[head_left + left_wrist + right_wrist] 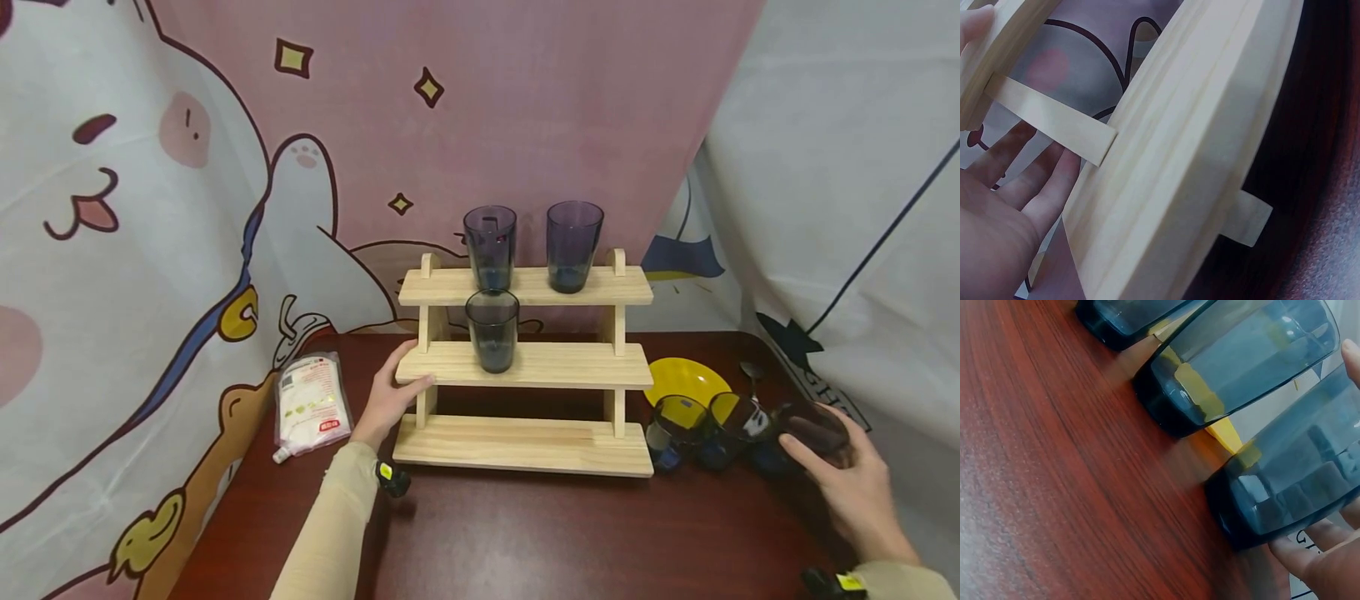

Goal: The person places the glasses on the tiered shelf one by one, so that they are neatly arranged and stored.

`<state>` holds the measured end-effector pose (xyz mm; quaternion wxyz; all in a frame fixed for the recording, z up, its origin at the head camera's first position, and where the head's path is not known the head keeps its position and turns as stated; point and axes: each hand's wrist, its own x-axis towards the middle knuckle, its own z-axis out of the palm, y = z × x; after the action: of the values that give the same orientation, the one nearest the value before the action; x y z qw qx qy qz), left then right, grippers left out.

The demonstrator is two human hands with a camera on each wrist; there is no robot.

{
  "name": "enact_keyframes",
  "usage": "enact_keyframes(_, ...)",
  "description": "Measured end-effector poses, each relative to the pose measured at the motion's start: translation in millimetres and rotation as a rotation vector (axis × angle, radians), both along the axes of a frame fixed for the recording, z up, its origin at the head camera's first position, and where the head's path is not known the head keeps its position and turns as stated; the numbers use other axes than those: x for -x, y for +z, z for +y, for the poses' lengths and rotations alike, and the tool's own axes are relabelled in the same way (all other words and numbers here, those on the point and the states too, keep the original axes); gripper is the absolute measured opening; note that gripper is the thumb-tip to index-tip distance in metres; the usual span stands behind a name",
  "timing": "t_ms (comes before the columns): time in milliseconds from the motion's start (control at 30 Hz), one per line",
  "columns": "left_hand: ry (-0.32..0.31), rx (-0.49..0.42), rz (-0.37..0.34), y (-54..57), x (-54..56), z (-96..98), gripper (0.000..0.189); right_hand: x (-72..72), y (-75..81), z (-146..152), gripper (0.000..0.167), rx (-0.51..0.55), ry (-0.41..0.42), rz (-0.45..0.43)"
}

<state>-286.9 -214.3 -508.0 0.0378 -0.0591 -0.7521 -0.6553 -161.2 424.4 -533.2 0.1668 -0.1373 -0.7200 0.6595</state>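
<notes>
A three-tier wooden display shelf stands on the table. My left hand holds it by the left end of the middle board, thumb on the board and fingers beside the upright. At the far right, my right hand grips a dark tinted drinking glass, its thumb and fingers around the sides. That glass is upright, its base at or just above the table. Two similar glasses stand in a row to its left. The top board bears two glasses; one glass is on the middle board.
Behind the row of glasses lies a yellow plate, with a metal spoon to its right. A white spouted pouch lies left of the shelf. Printed cloth hangs behind and along both sides of the dark red table.
</notes>
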Motion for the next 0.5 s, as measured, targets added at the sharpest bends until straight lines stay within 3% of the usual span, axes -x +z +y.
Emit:
enact_keyframes(200,-0.001,-0.006,-0.004,0.0,-0.2,0.0,0.071,-1.4,3.9,-3,0.084,-0.097,-0.122,-0.093)
enact_keyframes(500,0.003,0.0,-0.01,-0.1,-0.5,-0.2,0.071,-10.6,3.8,-5,0.081,0.09,-0.168,0.01)
